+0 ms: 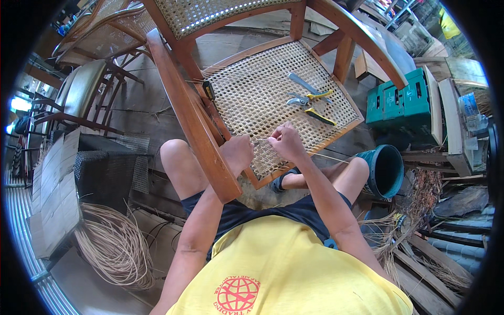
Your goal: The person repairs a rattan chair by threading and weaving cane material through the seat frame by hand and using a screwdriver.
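My left hand (237, 151) reaches under the chair's wooden arm (176, 110), fingers closed on thin cane at the near edge of the woven seat (262, 100). Just right of it my right hand (285, 142) pinches a cane strand (331, 157) that trails rightward. On the seat lie pruning shears with yellow-and-black handles (302, 100) and a grey metal tool (300, 82) partly beside them. A small black-and-yellow tool (209, 90) sits at the seat's back left.
More chairs (79, 92) stand at the left, above a cardboard piece (55, 178) and a coil of cane (113, 247). Green crates (399, 105), a teal bucket (383, 168) and loose cane scraps (388, 233) are at the right. My knees flank the seat's front.
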